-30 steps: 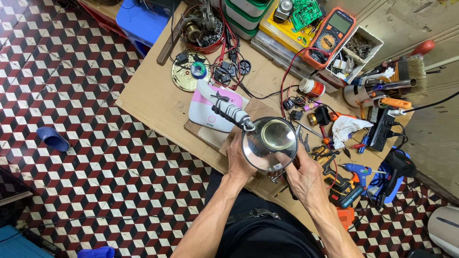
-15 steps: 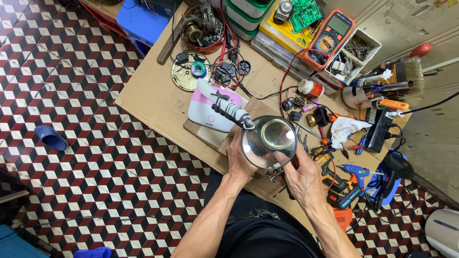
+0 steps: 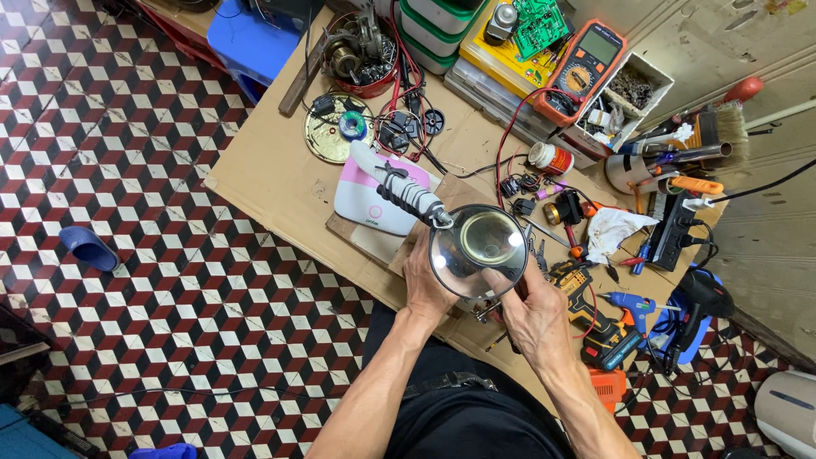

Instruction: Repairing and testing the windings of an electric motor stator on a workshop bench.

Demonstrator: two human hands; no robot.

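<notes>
cluttered workbench (image 3: 280, 183): magnifier lens (image 3: 478, 251) between left hand (image 3: 429, 285), right hand (image 3: 531, 319); grips hidden.

A cardboard-covered workbench (image 3: 280, 183) stands on a floor of red, black and white cube-pattern tiles (image 3: 153, 280). On the bench lie a white-and-pink flat device (image 3: 370, 200), a round brass plate (image 3: 327, 136), an orange-cased multimeter (image 3: 582, 68), a crumpled white rag (image 3: 614, 229) and a blue glue gun (image 3: 633, 302) (near the right edge).
</notes>
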